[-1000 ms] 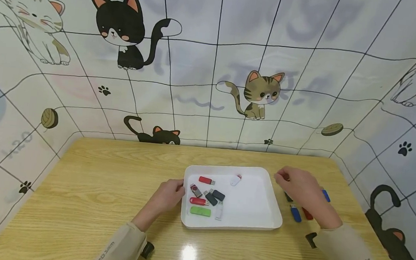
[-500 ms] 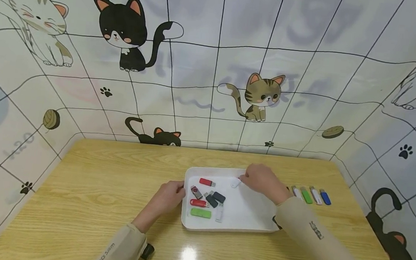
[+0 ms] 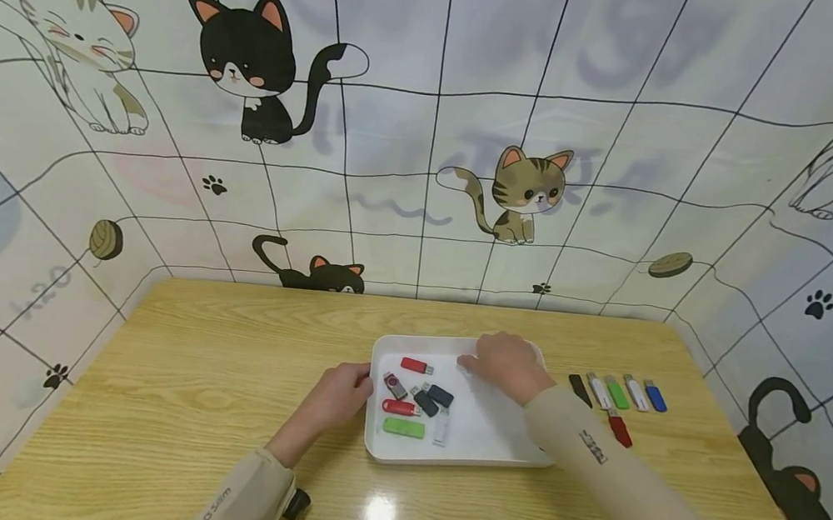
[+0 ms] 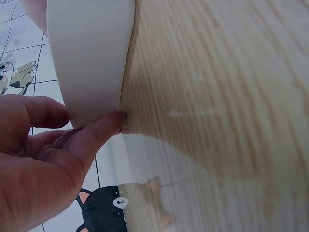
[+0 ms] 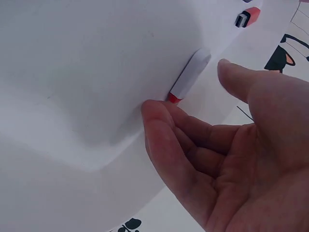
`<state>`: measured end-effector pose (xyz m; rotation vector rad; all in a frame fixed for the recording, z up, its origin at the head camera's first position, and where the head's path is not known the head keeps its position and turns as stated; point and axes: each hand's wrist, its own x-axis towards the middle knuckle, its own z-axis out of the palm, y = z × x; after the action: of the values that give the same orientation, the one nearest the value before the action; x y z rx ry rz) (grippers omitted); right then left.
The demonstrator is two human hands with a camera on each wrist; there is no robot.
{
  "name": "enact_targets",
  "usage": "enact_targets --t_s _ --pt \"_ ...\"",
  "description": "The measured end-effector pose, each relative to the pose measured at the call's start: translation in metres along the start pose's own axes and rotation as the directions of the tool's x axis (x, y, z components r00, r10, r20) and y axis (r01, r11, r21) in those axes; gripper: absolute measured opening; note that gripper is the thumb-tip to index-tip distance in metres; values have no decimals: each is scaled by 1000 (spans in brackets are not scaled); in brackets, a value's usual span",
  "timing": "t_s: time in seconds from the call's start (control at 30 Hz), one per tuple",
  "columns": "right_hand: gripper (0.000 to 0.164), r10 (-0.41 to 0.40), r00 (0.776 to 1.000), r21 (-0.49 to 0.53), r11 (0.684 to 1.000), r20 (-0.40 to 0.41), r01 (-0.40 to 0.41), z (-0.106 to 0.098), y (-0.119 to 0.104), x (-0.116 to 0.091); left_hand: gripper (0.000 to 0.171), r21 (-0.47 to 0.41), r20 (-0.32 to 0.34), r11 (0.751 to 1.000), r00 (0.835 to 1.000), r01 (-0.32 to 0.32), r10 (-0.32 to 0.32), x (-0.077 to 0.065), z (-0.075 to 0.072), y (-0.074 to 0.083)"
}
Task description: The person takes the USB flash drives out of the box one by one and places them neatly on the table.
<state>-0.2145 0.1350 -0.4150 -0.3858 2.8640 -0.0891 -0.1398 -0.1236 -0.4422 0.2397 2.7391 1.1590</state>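
My left hand (image 3: 339,391) grips the left side of a white plastic tray (image 3: 482,434). In the left wrist view, its thumb and fingers pinch the tray's wall (image 4: 89,63). Over the far part of the tray is my right hand (image 3: 508,365), thumb spread from the bent fingers. Between them in the right wrist view lies a white USB stick (image 5: 192,75) with a red end, fingertips (image 5: 153,108) right at that end. The head view hides this stick behind the hand. Several USB sticks lie in the tray's left half, among them a green one (image 3: 404,428) and a red one (image 3: 417,366).
Right of the tray, USB sticks stand in a row on the wooden table (image 3: 221,409): black (image 3: 580,390), white (image 3: 599,391), green (image 3: 616,391), another white one and blue (image 3: 655,397). A red stick (image 3: 619,428) lies nearer. A cat-print wall covering (image 3: 392,124) surrounds the table.
My right hand has moved left from over the row of USB sticks to the white stick in the tray, uncovering the row. The left hand has stayed on the tray.
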Motion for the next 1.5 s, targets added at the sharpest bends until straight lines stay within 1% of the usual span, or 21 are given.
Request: enact_targets --t_s 0.07,0.17,0.27,0.33,0.4,0.47,0.63,0.73,0.87,0.93,1.03,1.23,1.3,1.4,1.5 --pt "37 -3 1000 -12 1000 -7 3 1 1 1 31 -9 1 1000 1000 -7 7 0 0 0" --pt "27 -18 1000 -23 1000 -8 18 2 3 1 31 -19 3 1000 1000 5 -5 0 1 0" --pt "14 -56 998 -27 998 -17 56 2 5 -1 28 -7 -3 1000 1000 -3 3 0 0 0" --pt "11 -87 996 -34 996 -28 86 3 6 -3 26 1 -8 1000 1000 -2 2 0 0 0" --pt "12 -109 993 -27 994 -33 109 4 7 -5 26 4 -7 1000 1000 1 -1 0 0 0" --pt "12 -114 993 -7 993 -31 114 5 7 -6 29 -8 -1 1000 1000 13 -13 1 0 0" --pt "16 -68 998 64 996 -2 68 5 4 -6 31 -19 11 1000 1000 23 -23 2 1 -2" --pt "18 -68 998 90 994 1 68 7 2 -3 29 -16 11 1000 1000 24 -23 2 1 -2" --pt "12 -101 995 94 990 -11 101 10 -1 0 30 -22 14 999 1000 26 -25 2 0 -2" --pt "12 -111 994 94 989 -12 112 11 -3 1 31 -22 16 999 999 30 -30 2 0 -3" --pt "13 -99 995 100 990 2 98 11 -5 1 33 -21 16 999 999 31 -31 2 0 -2" --pt "5 -115 993 159 981 16 111 10 0 6 33 -29 16 999 999 38 -38 3 0 -3" --pt "5 -114 993 184 977 11 110 9 3 6 33 -30 14 999 999 39 -39 3 0 -3" --pt "5 -107 994 213 971 -4 106 2 5 0 34 -33 15 999 999 43 -42 2 0 -3" --pt "10 -93 995 237 967 -29 97 -7 6 -8 34 -30 22 998 999 46 -46 2 0 -2"
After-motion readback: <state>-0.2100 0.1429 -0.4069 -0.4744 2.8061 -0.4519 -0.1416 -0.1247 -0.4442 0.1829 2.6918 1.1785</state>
